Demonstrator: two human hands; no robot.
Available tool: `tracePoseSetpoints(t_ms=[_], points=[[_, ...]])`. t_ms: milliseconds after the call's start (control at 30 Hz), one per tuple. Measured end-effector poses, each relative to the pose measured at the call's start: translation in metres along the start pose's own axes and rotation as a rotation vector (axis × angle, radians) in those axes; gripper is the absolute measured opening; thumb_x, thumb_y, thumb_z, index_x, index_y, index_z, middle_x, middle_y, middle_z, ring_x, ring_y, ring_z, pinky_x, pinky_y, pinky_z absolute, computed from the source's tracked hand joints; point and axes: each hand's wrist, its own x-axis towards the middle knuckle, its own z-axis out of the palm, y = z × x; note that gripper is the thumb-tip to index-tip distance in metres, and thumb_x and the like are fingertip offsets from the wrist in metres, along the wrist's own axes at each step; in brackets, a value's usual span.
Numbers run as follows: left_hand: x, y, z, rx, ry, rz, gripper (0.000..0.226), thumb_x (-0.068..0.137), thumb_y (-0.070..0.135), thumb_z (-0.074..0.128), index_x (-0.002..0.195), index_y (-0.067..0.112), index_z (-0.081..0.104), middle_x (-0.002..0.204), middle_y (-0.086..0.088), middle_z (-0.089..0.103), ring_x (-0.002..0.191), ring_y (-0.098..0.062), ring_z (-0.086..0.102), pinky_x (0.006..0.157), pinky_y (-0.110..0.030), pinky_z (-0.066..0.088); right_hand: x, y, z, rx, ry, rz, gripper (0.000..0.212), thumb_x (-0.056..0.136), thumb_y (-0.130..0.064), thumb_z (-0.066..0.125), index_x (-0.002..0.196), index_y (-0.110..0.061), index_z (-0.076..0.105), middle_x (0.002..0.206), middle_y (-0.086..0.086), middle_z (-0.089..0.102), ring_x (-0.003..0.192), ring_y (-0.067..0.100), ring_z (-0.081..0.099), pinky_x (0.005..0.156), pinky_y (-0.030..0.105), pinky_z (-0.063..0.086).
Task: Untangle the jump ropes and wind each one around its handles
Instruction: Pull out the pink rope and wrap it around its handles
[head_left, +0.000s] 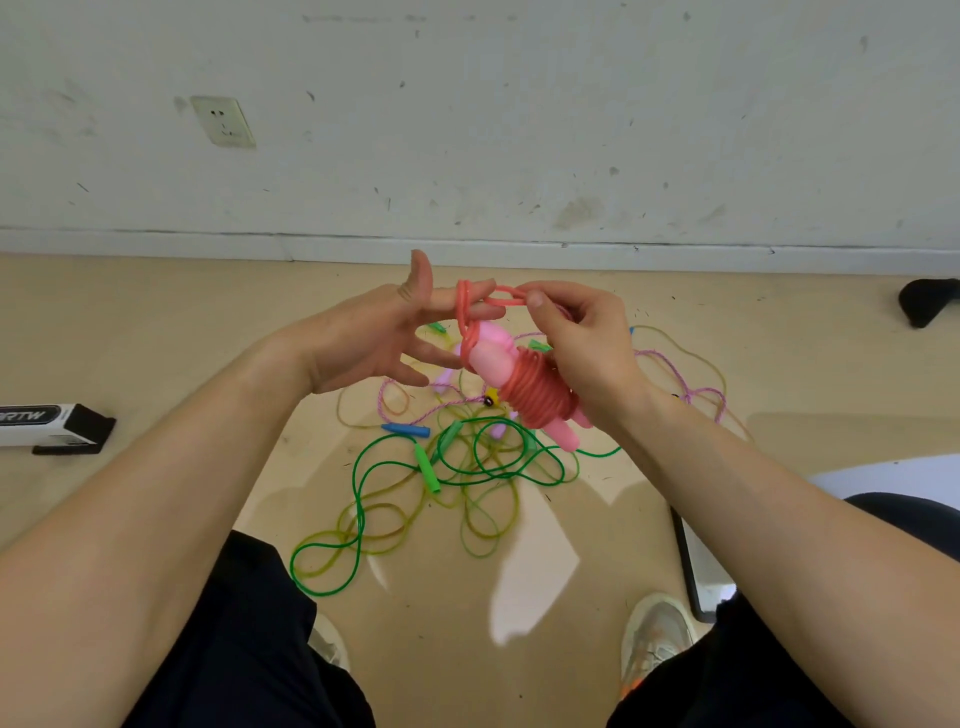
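Jump ropes lie in a loose tangle on the floor, just beyond the person's shoes and below the raised hands. A dark green cord loops nearest, mixed with a yellow-green cord. A green handle and a blue handle lie among them, and a pink-and-white braided cord trails out under the right hand. Above the tangle both hands are on the pink jump rope, whose cord is coiled in many turns around its two pale pink handles, set side by side and tilted. The right hand curls its fingers behind this bundle and pinches the free loop between thumb and forefinger. The left hand is spread, fingers straight and thumb up, with the cord hooked over two outstretched fingers. The hands are close together, joined by that loop. Left of the left hand a black-and-white box rests on the floor; its contents cannot be seen. Farthest off, a scuffed white wall carries a socket, and a black object lies far to the right.
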Motion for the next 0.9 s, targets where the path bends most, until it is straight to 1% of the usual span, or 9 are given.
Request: tracePoseSetpoints(t_ms=[133, 200, 367, 433, 567, 667, 767, 833, 900], points=[[0.001, -0.005, -0.005, -0.129, -0.071, 0.013, 0.105, 0.049, 0.101, 0.038, 0.141, 0.050, 0.049, 0.147, 0.024, 0.049, 0.123, -0.028, 0.062, 0.104, -0.057, 0.041, 0.000, -0.001, -0.004, 0.019, -0.120, 0.069, 0.021, 0.099, 0.000, 0.053, 0.111, 0.006, 0.070, 0.052, -0.023, 0.058, 0.051, -0.007, 0.054, 0.055, 0.005, 0.037], [0.000, -0.005, -0.005, -0.163, -0.072, -0.007, 0.104, 0.051, 0.101, 0.038, 0.141, 0.049, 0.049, 0.146, 0.024, 0.050, 0.124, -0.031, 0.061, 0.101, -0.053, 0.045, -0.003, -0.001, -0.005, 0.012, -0.155, 0.072, 0.021, 0.098, 0.001, 0.054, 0.110, 0.008, 0.070, 0.052, -0.023, 0.059, 0.050, -0.007, 0.052, 0.053, 0.005, 0.036], [0.001, -0.006, -0.004, -0.144, 0.120, -0.039, 0.076, 0.085, 0.078, 0.022, 0.128, 0.033, 0.065, 0.132, 0.008, 0.066, 0.116, -0.025, 0.066, 0.108, -0.058, 0.041, -0.006, -0.006, -0.002, 0.082, -0.174, 0.118, 0.019, 0.098, -0.002, 0.055, 0.108, 0.006, 0.069, 0.045, -0.019, 0.051, 0.044, -0.001, 0.046, 0.049, 0.012, 0.034], [0.004, -0.004, 0.001, -0.198, 0.238, -0.012, 0.070, 0.087, 0.069, 0.029, 0.113, 0.022, 0.074, 0.119, -0.004, 0.073, 0.098, -0.020, 0.072, 0.103, -0.052, 0.049, -0.006, -0.007, -0.001, 0.137, -0.193, 0.164, 0.014, 0.097, -0.006, 0.057, 0.100, -0.004, 0.070, 0.049, -0.014, 0.045, 0.045, 0.005, 0.036, 0.047, 0.022, 0.031], [0.013, 0.001, 0.014, -0.295, 0.338, 0.054, 0.065, 0.103, 0.053, 0.027, 0.101, 0.010, 0.076, 0.100, -0.012, 0.076, 0.063, -0.010, 0.068, 0.070, -0.028, 0.055, -0.007, -0.009, 0.007, 0.192, -0.237, 0.286, 0.013, 0.088, -0.009, 0.053, 0.092, -0.017, 0.061, 0.058, -0.008, 0.044, 0.047, 0.012, 0.031, 0.048, 0.024, 0.024], [0.020, -0.004, 0.020, -0.304, 0.281, 0.091, 0.065, 0.098, 0.057, 0.034, 0.097, 0.011, 0.080, 0.098, -0.012, 0.076, 0.060, -0.011, 0.049, 0.067, -0.026, 0.052, -0.009, -0.011, 0.010, 0.166, -0.289, 0.306, 0.033, 0.090, -0.009, 0.043, 0.111, -0.020, 0.065, 0.053, -0.017, 0.051, 0.044, 0.009, 0.031, 0.044, 0.023, 0.021], [0.025, -0.003, 0.021, -0.390, 0.276, 0.075, 0.065, 0.093, 0.059, 0.037, 0.089, 0.012, 0.082, 0.088, -0.008, 0.077, 0.070, -0.024, 0.012, 0.057, -0.021, 0.043, -0.007, -0.010, 0.008, 0.351, -0.414, 0.352, 0.044, 0.085, -0.022, 0.038, 0.116, -0.020, 0.070, 0.079, -0.009, 0.069, 0.049, 0.012, 0.025, 0.048, 0.027, 0.010], [0.025, 0.001, 0.021, -0.438, 0.277, 0.055, 0.067, 0.093, 0.057, 0.034, 0.082, 0.011, 0.082, 0.082, -0.007, 0.076, 0.070, -0.023, 0.009, 0.051, -0.017, 0.039, -0.002, -0.009, 0.004, 0.399, -0.498, 0.389, 0.047, 0.089, -0.022, 0.036, 0.124, -0.015, 0.067, 0.101, -0.001, 0.071, 0.049, 0.011, 0.025, 0.048, 0.027, 0.010], [0.023, 0.002, 0.021, -0.449, 0.256, 0.048, 0.072, 0.098, 0.055, 0.028, 0.078, 0.011, 0.081, 0.075, -0.006, 0.075, 0.060, -0.014, 0.015, 0.049, -0.016, 0.040, 0.001, -0.010, 0.000, 0.371, -0.578, 0.377, 0.046, 0.090, -0.020, 0.042, 0.130, -0.011, 0.063, 0.105, 0.005, 0.067, 0.054, 0.011, 0.033, 0.045, 0.023, 0.018]])
